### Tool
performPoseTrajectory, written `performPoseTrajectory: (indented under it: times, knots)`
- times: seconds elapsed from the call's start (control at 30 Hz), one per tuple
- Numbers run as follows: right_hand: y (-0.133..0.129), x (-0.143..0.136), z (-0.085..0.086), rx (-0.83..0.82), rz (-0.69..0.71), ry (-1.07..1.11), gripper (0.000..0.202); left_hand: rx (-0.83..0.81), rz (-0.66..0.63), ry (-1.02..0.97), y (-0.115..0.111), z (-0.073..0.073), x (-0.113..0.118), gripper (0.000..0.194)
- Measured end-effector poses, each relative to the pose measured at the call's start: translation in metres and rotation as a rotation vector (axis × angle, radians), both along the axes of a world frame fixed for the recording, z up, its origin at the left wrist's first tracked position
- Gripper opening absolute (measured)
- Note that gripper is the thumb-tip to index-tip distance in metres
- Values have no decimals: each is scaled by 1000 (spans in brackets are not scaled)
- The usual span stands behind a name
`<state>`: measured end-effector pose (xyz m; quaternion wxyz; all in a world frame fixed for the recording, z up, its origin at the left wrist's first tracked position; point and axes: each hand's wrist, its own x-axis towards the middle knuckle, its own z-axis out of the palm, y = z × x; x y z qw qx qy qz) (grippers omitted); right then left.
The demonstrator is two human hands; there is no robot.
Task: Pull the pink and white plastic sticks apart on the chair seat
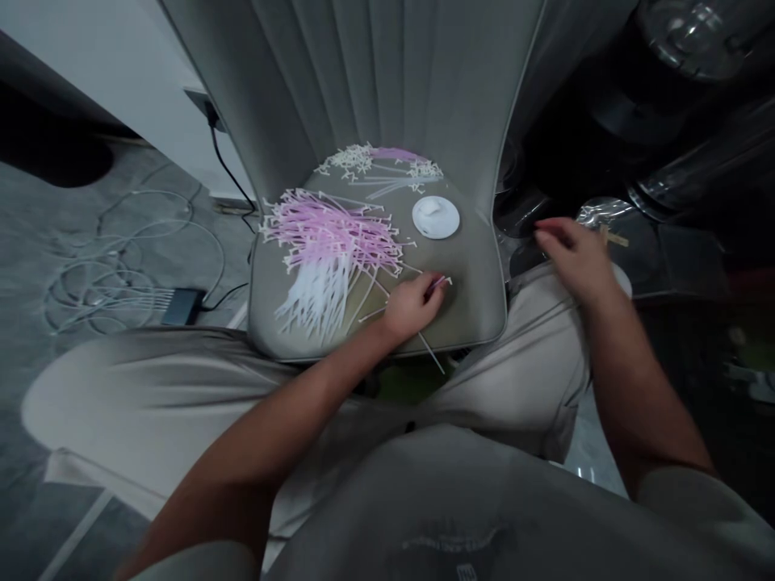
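My left hand [415, 307] is closed over the front of the chair seat, pinching a thin stick [432, 353]. The stick's pale shaft slants down past the seat edge, and a pink part with a small whitish tip shows at my fingertips. Beside that hand lies a large pile of thin pink-and-white sticks [333, 234] with small pale branched ends. A round white lid-like dish [436, 218] with a small white lump on it rests right of the pile. Away to the right, above my knee, my right hand [575, 258] has thumb and fingertips drawn together; anything between them cannot be made out.
More sticks and pale bits [357, 159] lie at the back of the grey chair seat [472, 311]. Coiled cables [121, 266] and a black box [183, 307] are on the floor at left. Clear plastic wrapping [605, 214] and dark cylindrical objects stand at right.
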<state>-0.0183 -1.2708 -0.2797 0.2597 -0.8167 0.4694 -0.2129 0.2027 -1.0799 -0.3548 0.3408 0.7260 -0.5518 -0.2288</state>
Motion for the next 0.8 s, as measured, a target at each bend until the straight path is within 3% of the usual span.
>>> performPoseTrajectory:
  times: [0.07, 0.13, 0.23, 0.33, 0.8]
  knots:
    - [34, 25, -10, 170, 173, -70, 31, -5, 6, 8, 0, -1, 0, 34]
    - [62, 46, -21, 257, 251, -86, 30, -6, 5, -2, 0, -2, 0, 34]
    - [86, 63, -38, 460, 253, -164, 30, -18, -18, -19, 0, -3, 0, 33]
    - [93, 69, -49, 600, 209, -274, 27, -38, -37, -6, 0, -2, 1, 32]
    - [81, 84, -55, 439, 129, -287, 28, -8, -6, 52, 1, 2, -1, 39]
